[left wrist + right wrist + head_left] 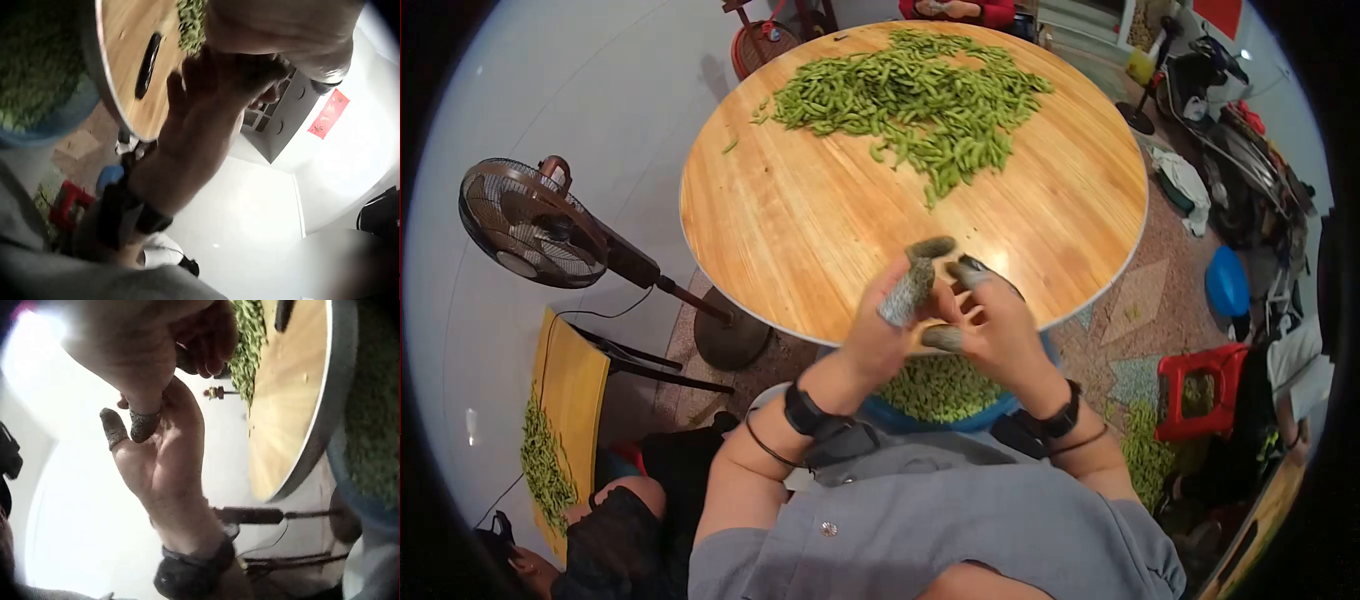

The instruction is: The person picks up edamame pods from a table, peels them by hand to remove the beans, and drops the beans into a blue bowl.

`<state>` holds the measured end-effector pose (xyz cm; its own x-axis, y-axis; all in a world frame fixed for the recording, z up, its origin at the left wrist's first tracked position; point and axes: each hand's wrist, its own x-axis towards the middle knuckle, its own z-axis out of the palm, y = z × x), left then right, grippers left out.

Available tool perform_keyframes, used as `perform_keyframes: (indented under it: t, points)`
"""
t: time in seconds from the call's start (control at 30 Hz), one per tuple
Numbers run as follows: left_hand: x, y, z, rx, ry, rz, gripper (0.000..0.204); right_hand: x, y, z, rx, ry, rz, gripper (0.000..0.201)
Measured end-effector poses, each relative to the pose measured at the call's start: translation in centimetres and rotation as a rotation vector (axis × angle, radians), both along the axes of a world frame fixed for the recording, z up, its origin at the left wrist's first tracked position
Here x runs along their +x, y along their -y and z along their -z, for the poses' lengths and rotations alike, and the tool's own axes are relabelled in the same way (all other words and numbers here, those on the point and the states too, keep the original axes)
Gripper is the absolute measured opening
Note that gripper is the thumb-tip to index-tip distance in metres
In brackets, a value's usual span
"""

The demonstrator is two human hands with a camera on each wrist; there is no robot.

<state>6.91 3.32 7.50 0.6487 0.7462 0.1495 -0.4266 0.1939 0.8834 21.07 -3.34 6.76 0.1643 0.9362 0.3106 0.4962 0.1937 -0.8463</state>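
Both hands come together over the near edge of the round wooden table (800,240). My left hand (870,335) has its thumb and index finger extended, with grey-green stained covers (908,292) on them. Facing it, my right hand (1005,330) has loosely bent fingers and a covered thumb (943,338). In the right wrist view that thumb overlaps the left palm (169,450). No pod shows between the hands. A long black object (148,65) lies on the tabletop near the right fingers. Green soybean pods (910,100) are heaped across the far side.
Below the table edge, a blue basin (880,410) holds shelled green beans (945,388). A standing fan (535,225) is at left, beside a small yellow table (585,395). On the right are a red stool (1200,360) and a motorbike (1240,150). Another person (990,12) sits opposite.
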Motion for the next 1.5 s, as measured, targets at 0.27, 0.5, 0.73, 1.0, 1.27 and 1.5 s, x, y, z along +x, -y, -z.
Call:
perform_keyframes:
  t: [0.27, 0.5, 0.73, 1.0, 1.27, 1.5]
  points:
    - [-8.9, -28.3, 1.9, 0.159, -0.713, -0.727, 0.028, 4.9, -4.3, 4.6, -0.007, 0.545, 0.248, 0.048]
    - [-15.8, -47.0, 7.2, 0.432, -0.933, -1.057, 0.036, 5.5, -5.9, 5.9, -0.057, 0.605, 0.282, 0.039]
    - [-15.1, -55.7, 10.2, 0.21, -1.029, -0.919, 0.063, 5.6, -6.6, 6.0, -0.202, 0.596, 0.284, 0.041]
    - [-1.2, -51.0, 6.3, 0.094, -0.638, -0.54, 0.058, 5.3, -6.6, 6.2, -0.261, 0.648, 0.3, 0.043]
    - [2.0, -46.5, 7.1, 0.061, -0.572, -0.299, 0.049, 5.4, -6.4, 6.1, -0.178, 0.653, 0.273, 0.043]
    - [6.5, -34.6, 8.7, 0.298, -0.64, -0.268, 0.038, 5.7, -5.6, 6.1, -0.049, 0.59, 0.274, 0.039]
